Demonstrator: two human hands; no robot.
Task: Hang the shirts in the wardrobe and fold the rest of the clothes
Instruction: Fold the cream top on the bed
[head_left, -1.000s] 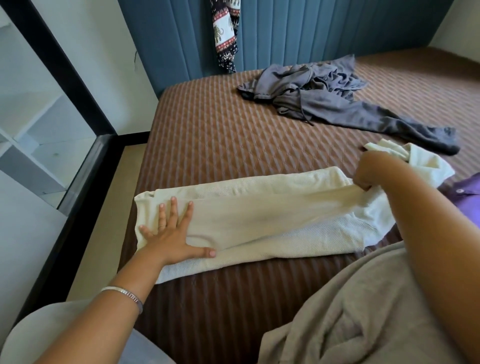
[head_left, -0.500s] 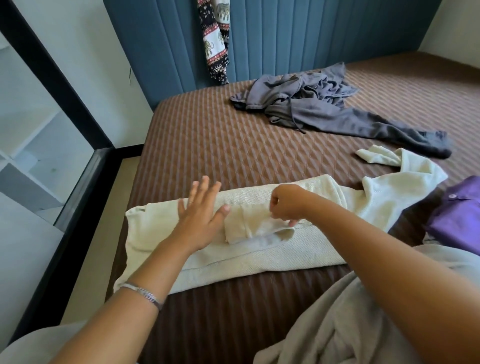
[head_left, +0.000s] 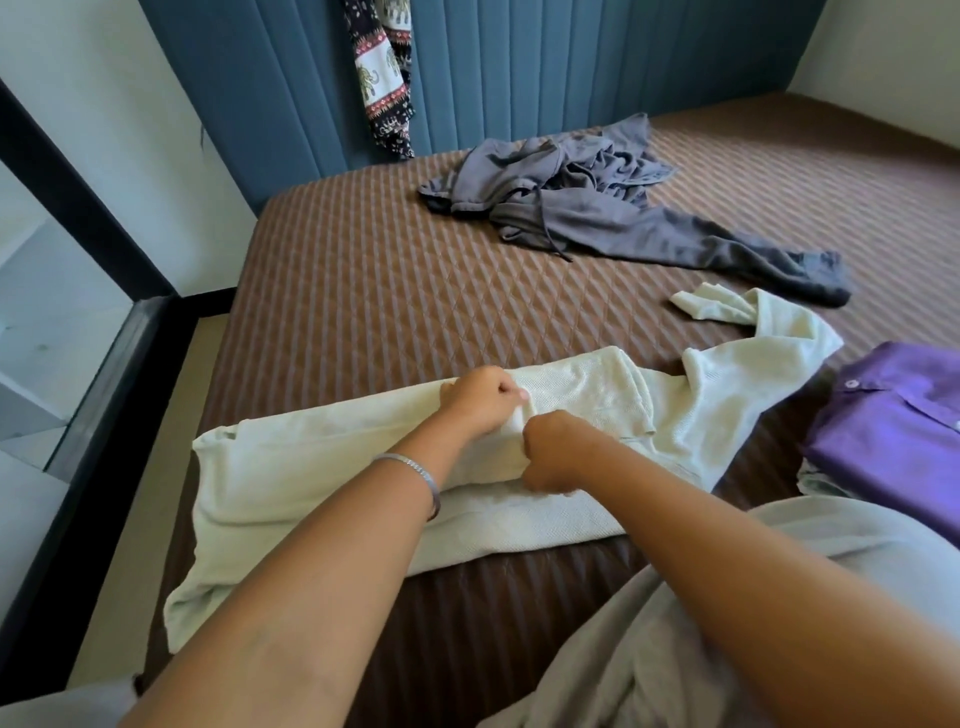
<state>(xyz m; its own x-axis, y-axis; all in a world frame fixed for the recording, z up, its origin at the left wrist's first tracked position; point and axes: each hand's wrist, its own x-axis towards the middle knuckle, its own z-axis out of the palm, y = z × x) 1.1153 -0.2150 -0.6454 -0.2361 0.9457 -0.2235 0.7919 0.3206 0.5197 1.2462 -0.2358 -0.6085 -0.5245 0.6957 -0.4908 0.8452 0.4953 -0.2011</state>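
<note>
Head view: both forearms extend forward over the near edge of the bed (head_left: 363, 291). Left hand (head_left: 480, 402) sits knuckles-up with fingers curled, pinching a fold of the cream garment (head_left: 291, 467) at its middle. Right hand (head_left: 553, 452) lies just beside it, also curled, gripping the same fold from the near side. The 2 hands are almost touching. A silver bracelet (head_left: 423, 478) circles the left wrist.

The cream garment lies lengthwise along the near edge of the bed, partly folded, with 1 end hanging over the left corner and the other end, with a loose sleeve, spread toward the right.

Surface: a brown quilted cover with a diamond stitch pattern. A grey garment (head_left: 597, 208) lies crumpled near the head of the bed, well apart from the hands. A purple shirt (head_left: 893, 431) with buttons lies at the right edge. A beige cloth (head_left: 649, 649) fills the lower right corner.

Room: a blue padded headboard (head_left: 545, 78) stands behind the bed, with a patterned cloth (head_left: 382, 78) hanging over it. White walls flank it. A black frame (head_left: 78, 208) runs along the left.
</note>
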